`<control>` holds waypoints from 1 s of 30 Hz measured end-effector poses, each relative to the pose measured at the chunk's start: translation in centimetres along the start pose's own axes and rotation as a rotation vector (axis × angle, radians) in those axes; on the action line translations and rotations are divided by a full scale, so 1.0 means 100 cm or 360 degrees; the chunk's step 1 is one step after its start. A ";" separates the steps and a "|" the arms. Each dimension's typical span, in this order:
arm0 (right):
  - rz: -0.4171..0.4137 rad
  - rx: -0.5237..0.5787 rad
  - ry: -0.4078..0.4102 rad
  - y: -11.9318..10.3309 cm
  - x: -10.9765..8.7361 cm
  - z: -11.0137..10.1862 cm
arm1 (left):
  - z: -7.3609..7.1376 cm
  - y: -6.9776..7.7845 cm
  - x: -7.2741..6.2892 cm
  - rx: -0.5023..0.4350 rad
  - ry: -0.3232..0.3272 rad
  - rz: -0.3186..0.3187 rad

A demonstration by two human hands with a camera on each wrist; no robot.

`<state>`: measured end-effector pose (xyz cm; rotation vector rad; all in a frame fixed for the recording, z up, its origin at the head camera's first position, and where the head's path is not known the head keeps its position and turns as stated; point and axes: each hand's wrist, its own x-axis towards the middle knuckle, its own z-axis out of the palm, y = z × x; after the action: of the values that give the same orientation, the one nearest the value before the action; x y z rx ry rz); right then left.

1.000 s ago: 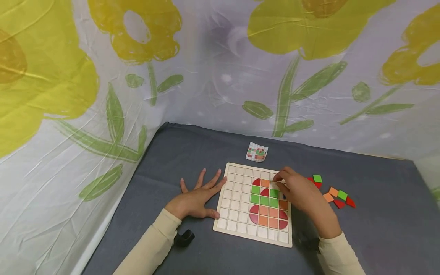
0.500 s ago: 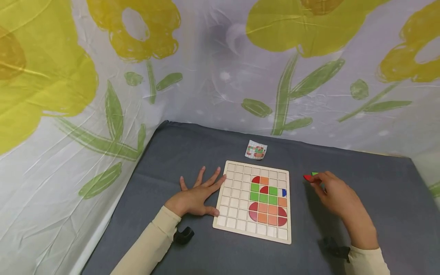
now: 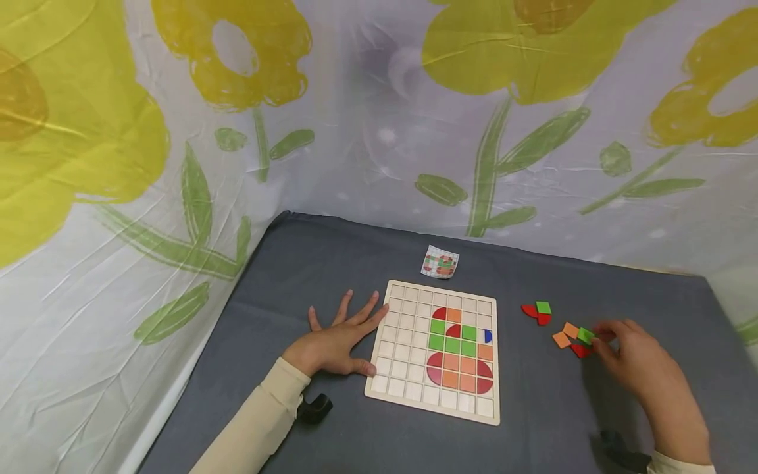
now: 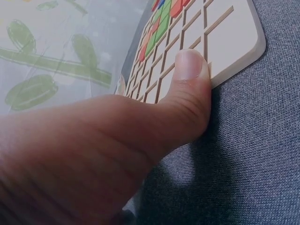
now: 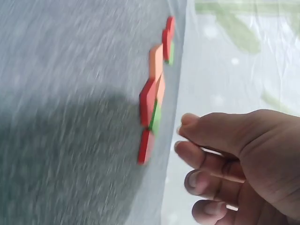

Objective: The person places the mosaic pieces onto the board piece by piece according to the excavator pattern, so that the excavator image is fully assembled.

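My left hand lies with spread fingers on the dark cloth, its fingertips and thumb touching the left edge of the wooden grid board. In the left wrist view the thumb presses on the board's rim. Green, orange and red pieces, plus a blue-and-white one, sit in the board's right half. My right hand hovers over the right end of a loose cluster, close to a green square. The right wrist view shows its fingers loosely bent, with nothing between them, apart from a red piece.
Two orange squares and a red piece lie beside the green square. Farther back are another green square and two red pieces. A small printed pattern card lies behind the board. A flower-patterned curtain borders the table.
My right hand has left the board, passed over the back group of loose pieces and moved right to the nearer cluster. The left hand stays on the board's edge.
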<state>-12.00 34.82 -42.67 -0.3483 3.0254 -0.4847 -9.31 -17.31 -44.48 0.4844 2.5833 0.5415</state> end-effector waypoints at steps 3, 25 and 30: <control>0.0073 -0.0035 -0.0057 0.010 -0.002 -0.002 | 0.000 0.000 0.000 -0.0002 0.0004 -0.0001; 0.0141 -0.0072 -0.0066 0.021 -0.005 0.008 | 0.001 -0.002 0.002 -0.0007 0.0006 0.0010; 0.0158 -0.0077 -0.0084 0.019 -0.001 0.007 | 0.001 -0.002 0.002 -0.0009 0.0007 0.0011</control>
<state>-12.20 36.38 -43.87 -0.2082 2.9895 -0.3893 -9.41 -17.37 -44.74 0.4905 2.5846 0.5527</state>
